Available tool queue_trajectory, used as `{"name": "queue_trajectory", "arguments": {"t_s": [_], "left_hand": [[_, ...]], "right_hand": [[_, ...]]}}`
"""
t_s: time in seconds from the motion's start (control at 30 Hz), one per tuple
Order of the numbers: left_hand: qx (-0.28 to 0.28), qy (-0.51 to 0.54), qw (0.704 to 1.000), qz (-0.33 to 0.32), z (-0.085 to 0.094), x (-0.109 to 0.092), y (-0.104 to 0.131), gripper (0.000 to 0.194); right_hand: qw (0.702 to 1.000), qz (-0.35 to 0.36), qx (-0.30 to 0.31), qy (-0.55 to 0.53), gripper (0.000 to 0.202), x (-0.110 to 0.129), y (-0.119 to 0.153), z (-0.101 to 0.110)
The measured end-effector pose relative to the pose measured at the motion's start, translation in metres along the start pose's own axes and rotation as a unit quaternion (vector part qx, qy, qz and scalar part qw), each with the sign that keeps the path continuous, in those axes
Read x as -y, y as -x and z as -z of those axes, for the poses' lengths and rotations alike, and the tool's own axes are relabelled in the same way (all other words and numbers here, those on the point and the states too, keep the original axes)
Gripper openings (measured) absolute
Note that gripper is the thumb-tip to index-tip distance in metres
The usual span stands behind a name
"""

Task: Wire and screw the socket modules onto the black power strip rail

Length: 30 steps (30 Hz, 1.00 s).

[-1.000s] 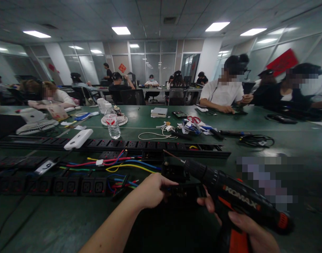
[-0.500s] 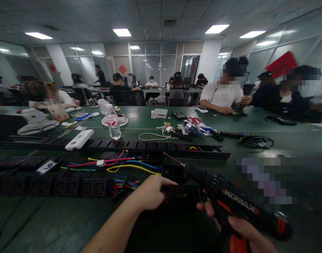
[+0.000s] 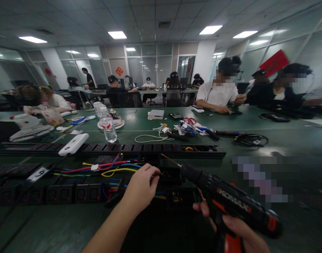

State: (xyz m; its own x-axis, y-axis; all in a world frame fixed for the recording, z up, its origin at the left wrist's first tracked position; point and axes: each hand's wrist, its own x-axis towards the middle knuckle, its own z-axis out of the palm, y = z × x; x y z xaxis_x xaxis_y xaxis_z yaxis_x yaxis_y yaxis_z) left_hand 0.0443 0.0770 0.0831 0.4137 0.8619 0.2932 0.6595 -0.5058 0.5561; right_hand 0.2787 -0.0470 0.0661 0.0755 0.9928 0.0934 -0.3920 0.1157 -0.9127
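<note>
My right hand [image 3: 241,230] is wrapped round the handle of a black and orange cordless drill [image 3: 225,196]. The drill's long thin bit [image 3: 171,161] points up and left, its tip in the air. My left hand [image 3: 141,188] is closed, thumb and fingers drawn together at the left end of a black housing [image 3: 172,175]. What the fingers pinch, if anything, I cannot make out. Nearer to me lies another open black housing [image 3: 183,199] with brassy metal parts inside. Red, blue and yellow wires [image 3: 118,172] run left from behind my left hand.
Black socket strips [image 3: 134,148] stretch across the green table [image 3: 255,189]. A white power strip [image 3: 73,144], a water bottle [image 3: 108,126], scissors [image 3: 189,121] among tools and a coiled cable [image 3: 251,140] lie beyond. Across the table a person in white [image 3: 217,91] works.
My left hand has moved from the nearer housing up and left to the farther one, its pointing finger now curled in. The drill stays in my right hand. The view has shifted slightly.
</note>
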Motion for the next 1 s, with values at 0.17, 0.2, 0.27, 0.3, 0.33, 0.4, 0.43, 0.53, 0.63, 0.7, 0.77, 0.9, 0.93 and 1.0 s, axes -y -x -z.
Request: {"name": "queue_trajectory", "arguments": {"t_s": [0.17, 0.2, 0.27, 0.3, 0.33, 0.4, 0.43, 0.53, 0.63, 0.7, 0.77, 0.9, 0.93, 1.0], "left_hand": [[0.068, -0.126, 0.990, 0.000, -0.002, -0.007, -0.029, 0.017], [0.087, -0.149, 0.985, 0.003, -0.002, -0.010, -0.036, 0.018], [0.128, -0.192, 0.973, 0.008, -0.002, -0.017, -0.048, 0.020], [0.148, -0.208, 0.967, 0.009, -0.001, -0.020, -0.053, 0.019], [0.162, -0.219, 0.962, 0.010, -0.001, -0.024, -0.057, 0.017], [0.183, -0.233, 0.955, 0.014, 0.000, -0.030, -0.064, 0.013], [0.188, -0.239, 0.953, 0.016, 0.001, -0.033, -0.066, 0.012], [0.202, -0.260, 0.944, 0.021, 0.003, -0.041, -0.070, 0.013], [0.207, -0.281, 0.937, 0.013, 0.005, -0.046, -0.070, 0.014], [0.204, -0.292, 0.934, 0.003, 0.005, -0.048, -0.069, 0.015], [0.203, -0.302, 0.932, -0.002, 0.004, -0.048, -0.066, 0.017], [0.206, -0.314, 0.927, -0.002, 0.003, -0.047, -0.064, 0.019], [0.207, -0.316, 0.926, -0.001, 0.003, -0.047, -0.064, 0.018], [0.214, -0.320, 0.923, 0.004, 0.003, -0.048, -0.065, 0.018]], "right_hand": [[0.999, 0.014, 0.034, -0.001, 0.041, -0.007, -0.008, 0.009], [0.999, 0.018, 0.039, 0.002, 0.042, -0.009, -0.008, 0.011], [0.999, 0.026, 0.047, 0.007, 0.042, -0.010, -0.008, 0.013], [0.998, 0.029, 0.052, 0.010, 0.042, -0.011, -0.009, 0.014], [0.998, 0.031, 0.056, 0.014, 0.042, -0.012, -0.009, 0.015], [0.997, 0.032, 0.062, 0.021, 0.044, -0.012, -0.010, 0.017], [0.997, 0.032, 0.063, 0.024, 0.044, -0.012, -0.010, 0.018], [0.997, 0.030, 0.064, 0.033, 0.044, -0.012, -0.011, 0.020], [0.997, 0.031, 0.059, 0.039, 0.046, -0.013, -0.011, 0.022], [0.997, 0.034, 0.055, 0.041, 0.046, -0.015, -0.009, 0.022], [0.998, 0.031, 0.043, 0.035, 0.046, -0.015, -0.005, 0.020], [0.999, 0.017, 0.019, 0.022, 0.043, -0.013, 0.001, 0.017], [0.999, 0.013, 0.022, 0.022, 0.041, -0.012, 0.001, 0.016], [0.999, 0.009, 0.038, 0.024, 0.038, -0.009, -0.001, 0.017]]}}
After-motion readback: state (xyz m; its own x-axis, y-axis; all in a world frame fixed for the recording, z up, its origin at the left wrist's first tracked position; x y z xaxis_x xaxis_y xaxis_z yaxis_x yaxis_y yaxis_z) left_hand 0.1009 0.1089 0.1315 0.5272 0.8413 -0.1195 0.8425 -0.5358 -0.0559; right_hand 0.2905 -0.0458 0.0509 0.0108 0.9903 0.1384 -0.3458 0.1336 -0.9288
